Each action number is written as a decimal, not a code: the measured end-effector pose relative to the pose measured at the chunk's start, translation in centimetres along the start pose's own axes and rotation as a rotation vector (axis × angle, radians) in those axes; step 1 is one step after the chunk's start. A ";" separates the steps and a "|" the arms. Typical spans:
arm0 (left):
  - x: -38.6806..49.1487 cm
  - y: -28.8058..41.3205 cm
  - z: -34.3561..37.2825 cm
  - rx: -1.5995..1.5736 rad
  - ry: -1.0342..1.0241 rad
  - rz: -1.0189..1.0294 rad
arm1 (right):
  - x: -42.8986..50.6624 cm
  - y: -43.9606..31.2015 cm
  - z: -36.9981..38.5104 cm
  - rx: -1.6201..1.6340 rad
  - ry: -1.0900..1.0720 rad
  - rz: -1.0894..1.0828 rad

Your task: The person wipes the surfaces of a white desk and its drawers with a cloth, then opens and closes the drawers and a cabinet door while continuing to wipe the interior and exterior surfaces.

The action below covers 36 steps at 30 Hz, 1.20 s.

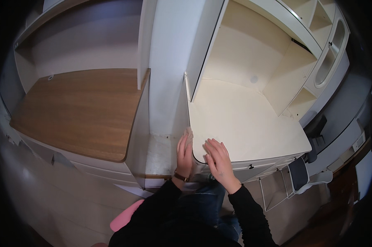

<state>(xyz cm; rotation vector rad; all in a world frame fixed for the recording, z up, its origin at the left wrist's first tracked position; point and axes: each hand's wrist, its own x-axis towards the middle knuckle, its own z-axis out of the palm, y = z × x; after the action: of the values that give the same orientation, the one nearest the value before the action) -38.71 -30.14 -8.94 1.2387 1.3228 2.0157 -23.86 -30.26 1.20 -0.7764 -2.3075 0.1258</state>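
My left hand (183,157), with a dark-strapped wristwatch (181,176) at the wrist, is at the left side of a cream desk (251,129), near its rounded front corner. A pale, crumpled piece that looks like a cloth (189,136) lies under its fingers, pressed against the desk's side edge. My right hand (219,157) is over the front edge of the desktop, palm down with its fingers slightly apart and nothing in it. Whether its fingertips rest on the surface I cannot tell.
A second desk with a brown wood-grain top (87,111) stands left, across a narrow gap with a low pale surface (161,154). Shelving (303,92) rises behind the cream desk. A chair (300,176) stands at right; a pink rounded object (127,214) is near my left elbow.
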 end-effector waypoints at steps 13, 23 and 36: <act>14.1 -5.2 2.0 -0.551 -0.005 -0.417 | 0.8 0.0 2.1 -0.161 -0.080 0.091; 16.6 -11.8 1.4 -0.453 -0.009 -0.358 | 1.4 -0.5 2.1 -0.136 -0.104 0.084; -4.8 -2.4 -0.4 -0.177 -0.028 -0.127 | 0.6 0.0 2.5 -0.136 -0.028 0.105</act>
<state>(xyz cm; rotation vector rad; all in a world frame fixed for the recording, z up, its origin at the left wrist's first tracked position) -36.87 -32.77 -13.28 1.0721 1.1526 1.9710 -25.86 -29.62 -0.33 -0.9708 -2.3206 0.0267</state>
